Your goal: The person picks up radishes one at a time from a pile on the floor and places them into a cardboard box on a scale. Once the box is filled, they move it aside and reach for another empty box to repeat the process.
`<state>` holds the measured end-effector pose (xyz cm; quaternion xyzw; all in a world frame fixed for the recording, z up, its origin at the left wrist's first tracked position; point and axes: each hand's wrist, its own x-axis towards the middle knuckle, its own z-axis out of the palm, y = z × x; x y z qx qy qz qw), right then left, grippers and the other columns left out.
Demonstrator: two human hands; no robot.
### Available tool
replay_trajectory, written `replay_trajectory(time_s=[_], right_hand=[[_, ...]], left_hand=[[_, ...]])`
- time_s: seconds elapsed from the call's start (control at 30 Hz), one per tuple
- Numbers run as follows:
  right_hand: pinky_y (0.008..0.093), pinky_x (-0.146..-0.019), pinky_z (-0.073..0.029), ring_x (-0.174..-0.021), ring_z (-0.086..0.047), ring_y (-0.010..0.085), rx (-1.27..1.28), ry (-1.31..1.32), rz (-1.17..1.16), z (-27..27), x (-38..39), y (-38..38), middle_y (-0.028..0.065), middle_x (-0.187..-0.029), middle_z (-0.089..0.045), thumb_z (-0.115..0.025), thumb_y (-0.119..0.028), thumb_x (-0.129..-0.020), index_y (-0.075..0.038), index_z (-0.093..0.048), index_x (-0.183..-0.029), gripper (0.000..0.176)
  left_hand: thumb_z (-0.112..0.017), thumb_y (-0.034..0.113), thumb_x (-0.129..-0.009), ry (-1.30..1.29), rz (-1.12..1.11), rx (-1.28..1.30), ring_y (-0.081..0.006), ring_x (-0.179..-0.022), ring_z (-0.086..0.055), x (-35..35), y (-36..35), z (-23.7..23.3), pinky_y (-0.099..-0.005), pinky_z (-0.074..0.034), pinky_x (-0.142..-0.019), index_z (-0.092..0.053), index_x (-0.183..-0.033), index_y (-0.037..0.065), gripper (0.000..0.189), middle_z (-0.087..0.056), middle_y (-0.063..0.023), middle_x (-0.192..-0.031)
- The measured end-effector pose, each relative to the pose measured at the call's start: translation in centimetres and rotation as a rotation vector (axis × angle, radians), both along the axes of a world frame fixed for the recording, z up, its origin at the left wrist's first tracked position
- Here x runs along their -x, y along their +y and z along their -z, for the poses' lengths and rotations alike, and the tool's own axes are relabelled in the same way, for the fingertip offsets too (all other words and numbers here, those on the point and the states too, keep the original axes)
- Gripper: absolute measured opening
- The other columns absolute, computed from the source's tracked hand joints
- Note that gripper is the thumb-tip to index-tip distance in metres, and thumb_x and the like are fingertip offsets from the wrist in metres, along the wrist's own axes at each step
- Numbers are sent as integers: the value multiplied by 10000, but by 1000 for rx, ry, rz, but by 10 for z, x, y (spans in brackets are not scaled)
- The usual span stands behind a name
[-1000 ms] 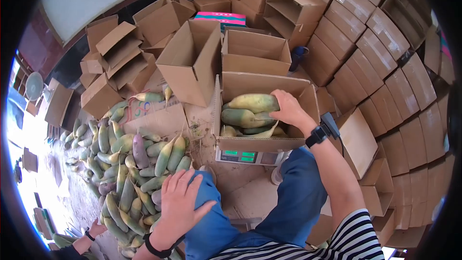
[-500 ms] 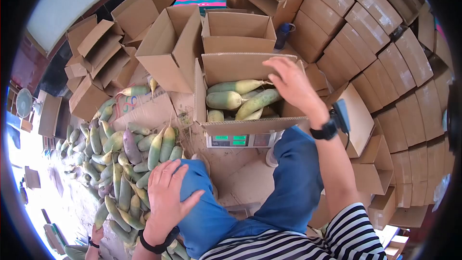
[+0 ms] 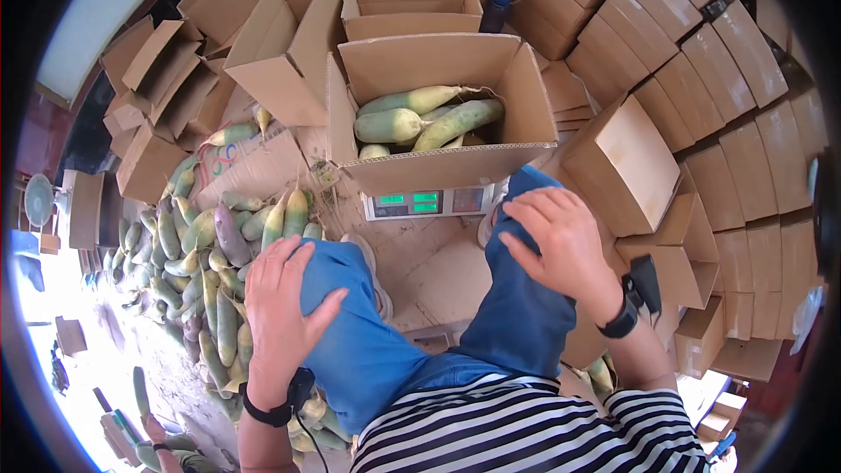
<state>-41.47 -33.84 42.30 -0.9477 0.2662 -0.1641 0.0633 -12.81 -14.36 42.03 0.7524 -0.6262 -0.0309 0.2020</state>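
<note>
My left hand (image 3: 285, 307) lies on my left knee, fingers stretched out and thumb apart, holding nothing. Over my right knee is my right hand (image 3: 554, 232), its fingers loosely bent and spread, with nothing in it. In front of me an open cardboard box (image 3: 447, 168) stands on a weighing scale (image 3: 419, 203) with lit green displays. Several green-and-white radishes (image 3: 390, 125) lie inside the box. Beside my left hand spreads a heap of green radishes (image 3: 210, 289), with a purple radish (image 3: 231, 235) among them.
Two open boxes (image 3: 289, 61) (image 3: 412, 22) stand behind the scale, near a dark blue bottle (image 3: 498, 10). Stacked cartons (image 3: 701, 96) line the right side; loose boxes (image 3: 166, 79) fill the left back. At lower left another person's hand (image 3: 153, 429) is by an upright green radish (image 3: 140, 390).
My right hand has moved from above the box's right side down to my right knee. My left hand stays on the left knee. The view has tilted downward.
</note>
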Motion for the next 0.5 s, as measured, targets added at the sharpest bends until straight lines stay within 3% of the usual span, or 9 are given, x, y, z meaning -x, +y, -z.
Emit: replay_trajectory(time_s=[0.1, 0.5], right_hand=[[399, -868, -498, -938, -632, 293, -71, -72, 19, 3, 0, -5, 90, -970, -679, -701, -156, -805, -51, -664, -984, 211], [402, -883, -493, -964, -641, 284, 13, -169, 36, 7, -2, 5, 93, -957, -685, -683, -100, -797, -59, -677, -938, 147]], left_hand=[[-802, 270, -713, -14, -8, 6, -364, -1183, -521, 2, 1, 1, -481, -395, -1009, -587, -1193, 14, 585, -572, -159, -1243], [-796, 276, -729, 6, -56, 20, -363, -1194, -519, 0, 9, 0, -472, -393, -1026, -606, -1188, 24, 557, -580, -146, -1261]])
